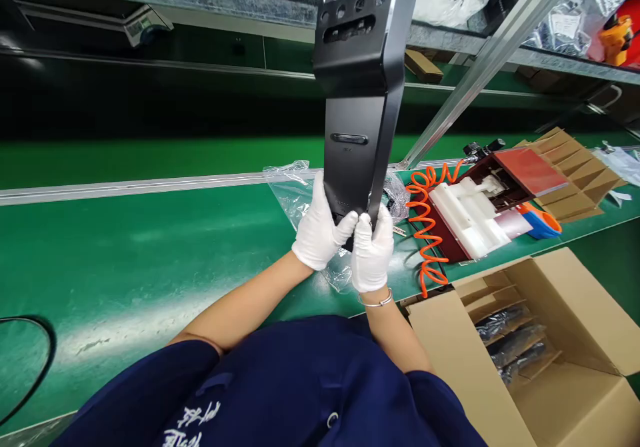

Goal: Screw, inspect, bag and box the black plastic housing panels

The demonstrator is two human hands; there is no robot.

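Note:
A long black bent panel, with a slot, round holes and a larger opening towards its far end, stands raised in front of me above the bench. My left hand, in a white glove, grips its near left edge. At the near right corner, my right hand, gloved too, has its fingers closed on the panel, the thumbs of both hands close together. Under and behind the panel lies a clear plastic bag, partly covered by it and my hands. Small parts beside the bag are too small to name.
Right of my hands are a coiled orange air hose and a dark red fixture with a white block. An open carton holds wrapped black pieces. A metal shelf edge and a slanting aluminium post stand ahead.

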